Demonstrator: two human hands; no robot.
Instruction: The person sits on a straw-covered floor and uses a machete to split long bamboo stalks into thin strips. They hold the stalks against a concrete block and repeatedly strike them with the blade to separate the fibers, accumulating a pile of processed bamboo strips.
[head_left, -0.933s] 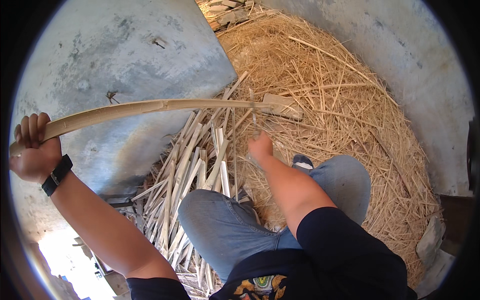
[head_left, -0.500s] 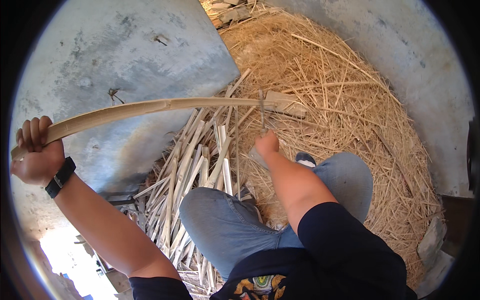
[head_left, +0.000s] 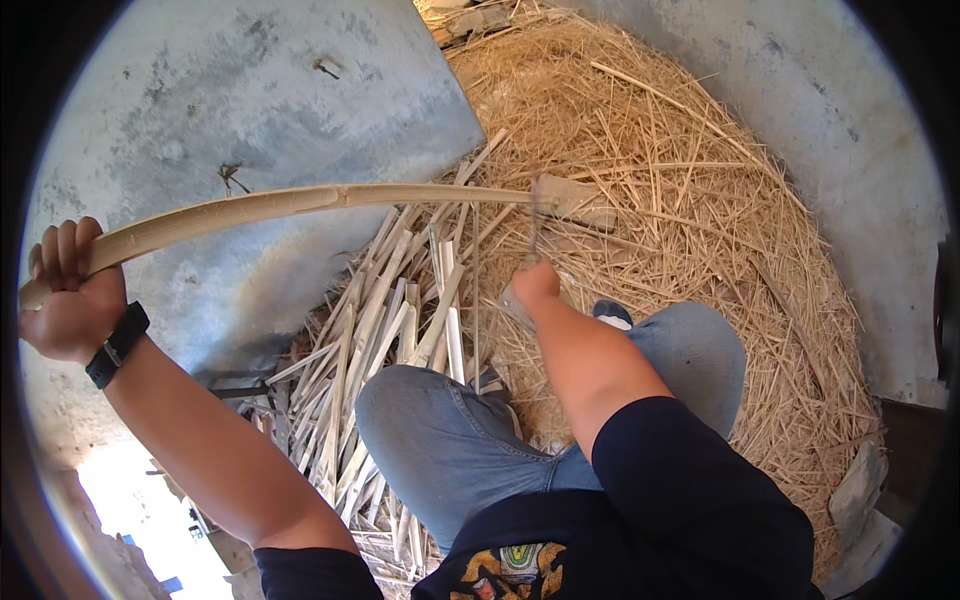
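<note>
My left hand (head_left: 75,290) is wrapped round the near end of a long split bamboo strip (head_left: 300,202), out at the far left. The strip bows slightly as it runs to the right, and its far end lies at a flat wooden block (head_left: 578,203). My right hand (head_left: 535,282) is closed on the handle of a knife (head_left: 536,225). Its narrow blade, seen nearly edge-on and blurred, points away from me and crosses the strip's far end beside the block. Whether the edge cuts into the bamboo, I cannot tell.
Split bamboo strips (head_left: 375,330) lie in a pile left of my knees. Straw-like shavings (head_left: 690,200) cover the floor ahead and to the right. A grey wall (head_left: 270,100) stands at the left, a curved one (head_left: 800,120) at the right. A stone (head_left: 858,485) lies lower right.
My left hand and the bamboo strip have risen slightly in the picture. The knife blade has shifted a little to the right along the strip and is more blurred.
</note>
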